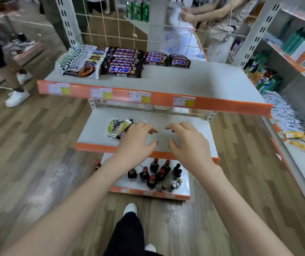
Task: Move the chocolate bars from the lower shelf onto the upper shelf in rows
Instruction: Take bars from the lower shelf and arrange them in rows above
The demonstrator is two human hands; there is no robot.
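The last Dove bars (116, 128), with a dark-wrapped bar partly hidden beneath, lie at the left of the lower shelf (184, 121). The loose overlapping pile could slide apart or drop a bar if snatched from one side. They sit at about ten o'clock from the left hand (136, 140), just beside its knuckles. Both it and the right hand (186, 140) hover loosely curled, grasping nothing. On the upper shelf (194, 82), Dove and Snickers rows (124, 61) already stand at twelve o'clock.

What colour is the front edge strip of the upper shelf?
Orange, with white and yellow price labels on the upper shelf; seen in the head view.
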